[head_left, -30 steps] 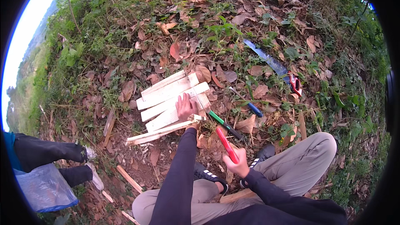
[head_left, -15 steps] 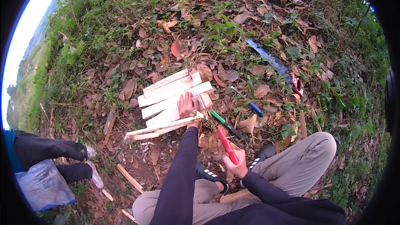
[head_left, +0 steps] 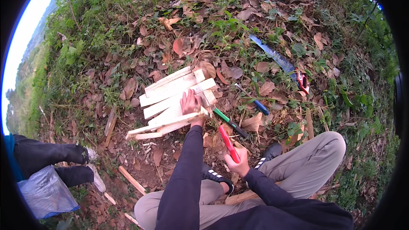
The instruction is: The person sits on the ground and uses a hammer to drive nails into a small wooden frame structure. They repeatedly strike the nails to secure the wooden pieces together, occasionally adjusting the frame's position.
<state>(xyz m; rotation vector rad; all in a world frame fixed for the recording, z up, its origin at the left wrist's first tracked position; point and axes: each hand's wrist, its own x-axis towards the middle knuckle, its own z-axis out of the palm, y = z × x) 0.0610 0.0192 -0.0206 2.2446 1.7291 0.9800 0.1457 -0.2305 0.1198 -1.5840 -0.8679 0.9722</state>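
My left hand [head_left: 189,103] rests on an assembly of pale wooden slats [head_left: 165,98], its fingers laid out over the boards. A raised slat on the near side [head_left: 170,125] crosses in front of my wrist. My right hand [head_left: 239,162] is closed round the red handle of a tool [head_left: 230,145], held just to the near right of the slats. Its thin blade hardly shows, so its exact kind is unclear. A tool with a green and black handle [head_left: 230,122] lies against the right end of the slats, its far end hidden.
A blue-handled tool with a thin metal shaft [head_left: 260,106] lies on the leaves, right of the slats. Beyond it is a handsaw [head_left: 277,57] with a bluish blade. Loose wood strips [head_left: 133,180] lie nearby. Another person's legs [head_left: 51,153] and a plastic bag [head_left: 47,191] are at left.
My right hand has drawn the red-handled tool slightly back and left, away from the slats. My left hand stays on the boards, and the near slat has tilted a little.
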